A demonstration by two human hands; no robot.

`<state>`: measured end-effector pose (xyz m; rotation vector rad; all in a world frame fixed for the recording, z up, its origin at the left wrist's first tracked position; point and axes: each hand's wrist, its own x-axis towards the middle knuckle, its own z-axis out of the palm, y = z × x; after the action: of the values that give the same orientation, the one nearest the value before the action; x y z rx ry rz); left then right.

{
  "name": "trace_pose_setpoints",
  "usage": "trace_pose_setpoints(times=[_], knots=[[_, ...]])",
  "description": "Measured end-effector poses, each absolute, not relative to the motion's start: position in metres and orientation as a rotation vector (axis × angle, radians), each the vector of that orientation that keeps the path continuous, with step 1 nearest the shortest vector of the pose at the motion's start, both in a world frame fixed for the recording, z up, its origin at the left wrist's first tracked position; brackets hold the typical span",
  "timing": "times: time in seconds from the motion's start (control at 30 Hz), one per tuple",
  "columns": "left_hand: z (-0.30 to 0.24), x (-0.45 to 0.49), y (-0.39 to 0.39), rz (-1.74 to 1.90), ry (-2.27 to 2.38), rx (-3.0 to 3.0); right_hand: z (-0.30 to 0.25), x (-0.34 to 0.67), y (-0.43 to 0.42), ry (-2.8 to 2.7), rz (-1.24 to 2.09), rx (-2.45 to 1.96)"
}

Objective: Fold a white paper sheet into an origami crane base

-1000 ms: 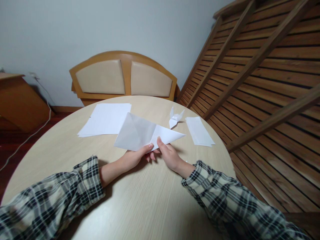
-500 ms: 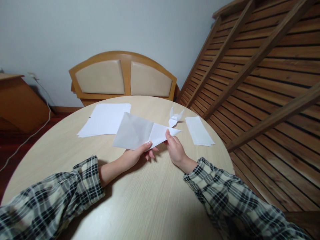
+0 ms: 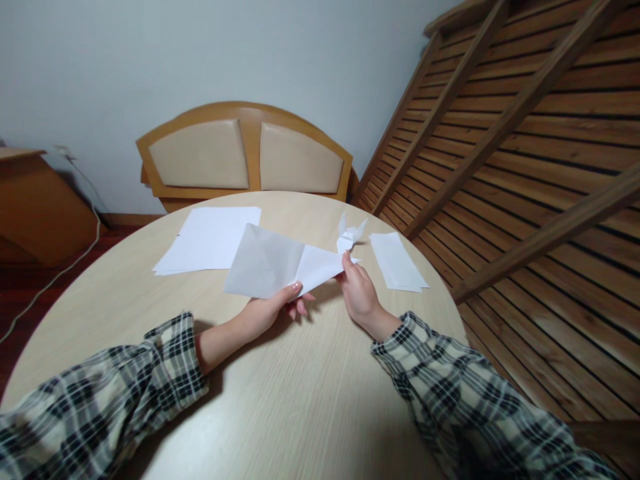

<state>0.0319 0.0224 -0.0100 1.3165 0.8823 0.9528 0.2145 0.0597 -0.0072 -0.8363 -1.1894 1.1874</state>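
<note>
Both my hands hold a partly folded white paper sheet [image 3: 273,265] just above the round pale-wood table [image 3: 280,400]. My left hand [image 3: 273,311] pinches its near lower edge, thumb on top. My right hand [image 3: 357,290] grips the sheet's pointed right tip between thumb and fingers. Both sleeves are black-and-cream plaid. The paper tilts up away from me, and its underside is hidden.
A stack of white sheets [image 3: 213,238] lies at the back left of the table. A small folded paper figure [image 3: 350,235] stands at the back right, beside a narrow folded paper strip [image 3: 397,261]. A padded wooden headboard [image 3: 245,157] leans behind the table; slatted wood panels [image 3: 525,153] on the right.
My right hand has slid from the paper's near middle edge out to its right tip and lifted it. The left hand has stayed in place.
</note>
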Motion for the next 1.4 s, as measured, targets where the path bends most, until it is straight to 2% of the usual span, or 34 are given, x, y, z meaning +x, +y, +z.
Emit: trace_pose_setpoints(times=[0.8,1.03,1.23,1.4], knots=[[-0.009,0.033,0.022,0.998,0.923,1.285,0.007,0.233,0.07,-0.921,1.292,-0.799],[-0.01,0.033,0.024,1.008,0.894,1.327,0.001,0.214,0.053,-1.196,1.434,-0.837],[-0.015,0.033,0.026,0.979,0.891,1.378,0.003,0.208,0.042,-1.484,1.328,-0.92],[-0.014,0.035,0.025,0.948,0.931,1.367,-0.002,0.211,0.045,-1.499,1.113,-1.093]])
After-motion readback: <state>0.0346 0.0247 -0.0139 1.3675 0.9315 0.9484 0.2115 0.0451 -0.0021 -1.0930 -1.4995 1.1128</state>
